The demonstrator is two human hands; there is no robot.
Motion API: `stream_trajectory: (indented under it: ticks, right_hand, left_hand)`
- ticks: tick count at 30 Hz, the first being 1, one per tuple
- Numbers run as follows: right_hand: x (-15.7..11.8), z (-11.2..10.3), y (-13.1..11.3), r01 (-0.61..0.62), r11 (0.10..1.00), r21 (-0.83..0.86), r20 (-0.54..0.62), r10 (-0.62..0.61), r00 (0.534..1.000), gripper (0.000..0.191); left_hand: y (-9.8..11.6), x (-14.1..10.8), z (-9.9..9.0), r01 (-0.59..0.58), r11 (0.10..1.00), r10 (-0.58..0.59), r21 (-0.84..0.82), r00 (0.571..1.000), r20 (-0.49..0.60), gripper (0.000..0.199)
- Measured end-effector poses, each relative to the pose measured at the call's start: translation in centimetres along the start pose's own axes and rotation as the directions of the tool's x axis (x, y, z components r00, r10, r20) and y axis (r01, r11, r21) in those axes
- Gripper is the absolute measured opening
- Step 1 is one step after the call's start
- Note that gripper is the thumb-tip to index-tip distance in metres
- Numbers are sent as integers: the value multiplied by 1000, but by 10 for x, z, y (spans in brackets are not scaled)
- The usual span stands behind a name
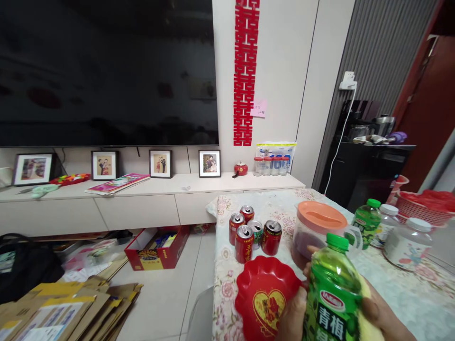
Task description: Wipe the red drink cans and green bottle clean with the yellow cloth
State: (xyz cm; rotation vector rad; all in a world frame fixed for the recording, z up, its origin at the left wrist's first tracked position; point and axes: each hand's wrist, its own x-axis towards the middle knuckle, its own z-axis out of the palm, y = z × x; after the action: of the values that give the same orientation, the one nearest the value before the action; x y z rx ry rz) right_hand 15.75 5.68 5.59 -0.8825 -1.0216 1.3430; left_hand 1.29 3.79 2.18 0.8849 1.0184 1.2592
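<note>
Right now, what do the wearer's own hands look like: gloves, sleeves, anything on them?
Both bare. Left hand: no glove, no ring that I can make out; its wrist is out of frame. Right hand: no glove, and no sleeve on the part of the forearm in view. No markings or cables visible on either. Fine detail is blurred.

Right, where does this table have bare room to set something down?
Bare tablecloth shows between the right forearm and nearest jar, and behind the cans; a narrow strip left of the dish. Crowded: around the jug.
</note>
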Motion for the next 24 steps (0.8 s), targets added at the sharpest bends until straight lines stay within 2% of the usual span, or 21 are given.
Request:
stream_trajectory:
  ticks: [3,6,10,13,16,19,22,24]
  right_hand:
    - [-1,7,0,130,980,-148,-43,-138,990,99]
    - [-3,10,-5,185,937,-296,-58,-212,976,81]
    - [-6,9,-14,125,965,-230,-82,-148,986,69]
    - [-2,-5,-18,79,961,-266,-164,-126,978,70]
    - [7,-23,-17,66,891,-448,-266,-203,942,71]
    - [10,-28,-14,87,846,-526,-317,-290,903,64]
    - [7,-19,-16,148,831,-536,-301,-352,886,55]
    - [4,-13,-21,206,817,-538,-262,-395,881,51]
  left_hand:
    - [7,3,6,4,999,-2,-40,998,61,54]
    - [9,1,9,-12,999,16,-52,998,68,59]
    - [8,-2,6,-31,996,36,-82,997,65,57]
    - [6,1,5,-18,996,27,-89,995,97,59]
    - [-5,5,11,-96,988,111,-118,985,132,74]
    - [-21,9,17,-215,962,238,-169,963,129,91]
    - [-34,13,19,-199,956,235,-216,959,159,80]
    - [-38,17,18,-178,942,244,-284,945,216,72]
